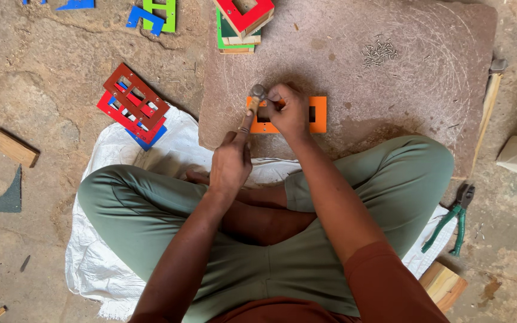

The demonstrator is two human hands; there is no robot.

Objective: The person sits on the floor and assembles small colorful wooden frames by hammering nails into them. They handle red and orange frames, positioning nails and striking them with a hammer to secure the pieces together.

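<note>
At centre frame, the left hand (230, 162) clenches a hammer (251, 106), its handle slanting up-right to the head just left of the right hand (289, 110). Those fingers pinch something unseen on the orange frame (317, 113), lying crosswise on the stone slab (390, 90).

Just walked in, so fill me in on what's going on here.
A person sits cross-legged on a white sack at a flat reddish stone slab. The left hand grips a small wooden-handled hammer, its head raised over an orange rectangular frame piece lying on the slab. The right hand pins that piece down. A scatter of small nails lies farther back.
</note>
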